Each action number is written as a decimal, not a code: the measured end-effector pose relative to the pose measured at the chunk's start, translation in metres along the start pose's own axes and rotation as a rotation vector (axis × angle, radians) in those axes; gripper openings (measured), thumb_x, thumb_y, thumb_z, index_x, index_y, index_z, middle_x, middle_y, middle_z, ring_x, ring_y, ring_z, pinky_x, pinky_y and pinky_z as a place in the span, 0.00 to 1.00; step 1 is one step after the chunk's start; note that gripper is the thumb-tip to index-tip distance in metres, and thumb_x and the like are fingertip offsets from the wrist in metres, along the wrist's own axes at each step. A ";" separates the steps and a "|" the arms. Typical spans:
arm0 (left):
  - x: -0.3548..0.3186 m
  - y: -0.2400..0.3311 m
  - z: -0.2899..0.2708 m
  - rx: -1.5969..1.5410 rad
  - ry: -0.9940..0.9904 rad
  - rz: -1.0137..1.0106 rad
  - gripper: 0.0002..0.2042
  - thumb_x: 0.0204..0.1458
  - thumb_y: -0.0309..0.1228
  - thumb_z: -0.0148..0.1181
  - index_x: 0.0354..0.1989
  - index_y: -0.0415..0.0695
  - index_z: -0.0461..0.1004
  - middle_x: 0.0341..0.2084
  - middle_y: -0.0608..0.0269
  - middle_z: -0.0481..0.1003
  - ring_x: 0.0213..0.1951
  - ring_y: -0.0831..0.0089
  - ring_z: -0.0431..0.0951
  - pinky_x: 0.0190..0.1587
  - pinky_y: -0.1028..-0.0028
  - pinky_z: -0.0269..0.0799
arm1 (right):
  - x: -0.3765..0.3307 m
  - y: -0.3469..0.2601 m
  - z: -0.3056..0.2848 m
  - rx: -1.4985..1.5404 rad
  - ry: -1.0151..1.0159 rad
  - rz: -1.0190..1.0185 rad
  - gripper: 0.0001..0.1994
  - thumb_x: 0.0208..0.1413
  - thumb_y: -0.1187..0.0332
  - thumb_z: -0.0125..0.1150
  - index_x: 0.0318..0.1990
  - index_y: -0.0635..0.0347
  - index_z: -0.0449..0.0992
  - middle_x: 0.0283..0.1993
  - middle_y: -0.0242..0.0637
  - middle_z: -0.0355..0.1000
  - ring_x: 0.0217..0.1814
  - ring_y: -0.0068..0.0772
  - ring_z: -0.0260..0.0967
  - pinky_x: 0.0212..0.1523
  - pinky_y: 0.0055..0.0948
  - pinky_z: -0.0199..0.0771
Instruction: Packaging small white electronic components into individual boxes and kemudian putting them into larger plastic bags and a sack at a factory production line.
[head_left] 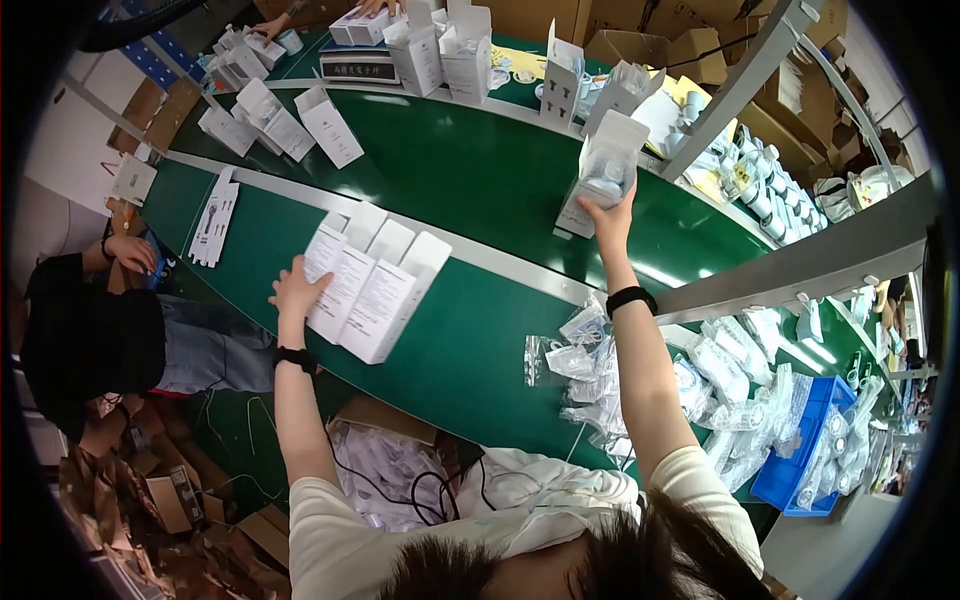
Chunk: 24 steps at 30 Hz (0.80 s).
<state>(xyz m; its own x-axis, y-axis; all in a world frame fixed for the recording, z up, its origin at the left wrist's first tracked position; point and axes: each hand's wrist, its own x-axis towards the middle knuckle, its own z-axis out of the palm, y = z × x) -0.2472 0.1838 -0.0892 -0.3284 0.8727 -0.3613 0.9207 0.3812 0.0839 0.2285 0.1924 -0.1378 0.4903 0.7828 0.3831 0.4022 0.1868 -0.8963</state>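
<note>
The left hand, spread, touches the left end of the white boxes on the near table, while the right hand grips an open box farther right.

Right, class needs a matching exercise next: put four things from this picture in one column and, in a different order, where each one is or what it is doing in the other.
Column one
1. Left hand
2. Right hand
3. Flat carton
4. Blue bin

Column two
A. Lying near the left end of the green table
B. Holding clear-bagged parts, at lower right
C. Gripping an open-topped white box
D. Touching the leftmost of the grouped white boxes

Pairs: 1-D, 2-C, 3-A, 4-B
</note>
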 end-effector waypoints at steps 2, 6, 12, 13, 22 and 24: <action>-0.038 0.014 0.018 -0.022 0.028 -0.005 0.39 0.38 0.56 0.55 0.57 0.48 0.52 0.55 0.45 0.50 0.57 0.47 0.48 0.49 0.39 0.46 | -0.003 -0.006 0.004 0.010 -0.030 -0.074 0.48 0.31 0.74 0.68 0.61 0.61 0.42 0.55 0.46 0.55 0.56 0.41 0.54 0.54 0.32 0.56; -0.090 0.036 0.055 0.065 0.327 0.197 0.38 0.41 0.51 0.55 0.57 0.42 0.51 0.55 0.44 0.50 0.57 0.47 0.48 0.50 0.38 0.44 | -0.046 -0.010 0.007 -0.283 0.093 0.047 0.43 0.34 0.71 0.66 0.60 0.61 0.46 0.56 0.48 0.52 0.58 0.42 0.51 0.55 0.33 0.54; -0.166 0.108 0.109 -0.007 0.447 0.770 0.37 0.41 0.42 0.58 0.57 0.37 0.50 0.56 0.45 0.48 0.58 0.47 0.46 0.53 0.44 0.44 | -0.177 -0.066 -0.016 -0.019 -0.448 0.169 0.25 0.45 0.63 0.59 0.52 0.56 0.62 0.56 0.41 0.55 0.57 0.38 0.54 0.48 0.32 0.60; -0.169 0.111 0.127 -0.056 0.401 0.817 0.36 0.40 0.39 0.60 0.56 0.37 0.51 0.57 0.45 0.47 0.58 0.47 0.46 0.54 0.47 0.45 | -0.195 -0.076 -0.020 0.038 -0.524 0.193 0.24 0.45 0.63 0.59 0.51 0.56 0.63 0.56 0.42 0.55 0.56 0.38 0.55 0.48 0.31 0.61; -0.274 0.139 0.110 -0.437 0.377 0.997 0.41 0.30 0.23 0.65 0.57 0.44 0.48 0.56 0.49 0.50 0.57 0.53 0.52 0.53 0.61 0.56 | -0.235 -0.096 -0.057 0.612 -0.600 0.665 0.46 0.41 0.62 0.63 0.62 0.59 0.36 0.64 0.54 0.38 0.65 0.42 0.40 0.61 0.32 0.45; -0.290 0.143 0.098 -0.896 0.166 0.871 0.43 0.30 0.26 0.67 0.57 0.44 0.47 0.56 0.49 0.49 0.56 0.56 0.54 0.51 0.62 0.58 | -0.233 -0.111 -0.079 0.636 -0.638 0.581 0.48 0.41 0.63 0.64 0.62 0.57 0.33 0.64 0.52 0.36 0.65 0.41 0.39 0.61 0.33 0.44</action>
<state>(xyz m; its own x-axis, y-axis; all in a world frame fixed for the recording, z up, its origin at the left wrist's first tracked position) 0.0000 -0.0449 -0.0633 0.2323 0.9410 0.2459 0.4001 -0.3229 0.8577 0.1309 -0.0579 -0.1101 -0.0921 0.9825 -0.1621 -0.3302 -0.1837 -0.9259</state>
